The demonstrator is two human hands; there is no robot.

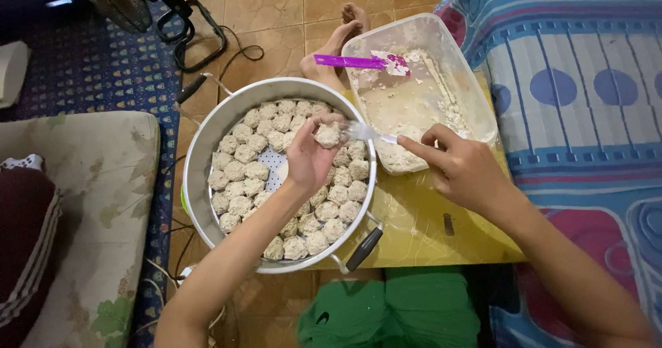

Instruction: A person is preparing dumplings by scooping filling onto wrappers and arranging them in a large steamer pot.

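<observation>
We're in a home living space, down at floor level: tan ceramic floor tiles [276, 3], a patterned blue rug [103, 65] at far left, a floral cushion [103, 203] on the near left, striped bedding [586, 79] on the right. A low yellow tabletop [420, 231] carries a steamer pot [207, 141] of dumplings, with a fan base [200, 37] and cord beyond.

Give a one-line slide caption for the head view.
Left hand holds a dumpling over a filled steamer pot; right hand shapes it with a spoon.
</observation>
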